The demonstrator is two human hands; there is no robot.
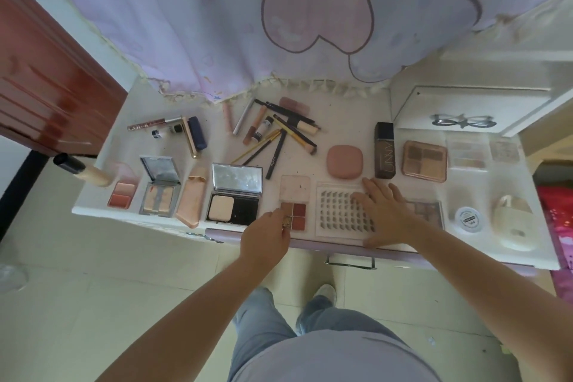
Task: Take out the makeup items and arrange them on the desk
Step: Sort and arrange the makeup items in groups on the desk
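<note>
Makeup items cover the white desk. A tray of false lashes lies near the front edge, and my right hand rests flat on its right side, fingers spread. My left hand touches the front left corner of a small open red palette; whether it grips it I cannot tell. Left of that lie an open black powder compact, a peach tube, a silver mirrored compact and a blush pair. Behind are a pink compact, a dark foundation bottle and a brown eyeshadow palette.
Pencils and brushes lie in a heap at the back centre. A foundation bottle overhangs the desk's left edge. A white jar and cream bottle sit front right. A drawer handle is below the desk front; a curtain hangs behind.
</note>
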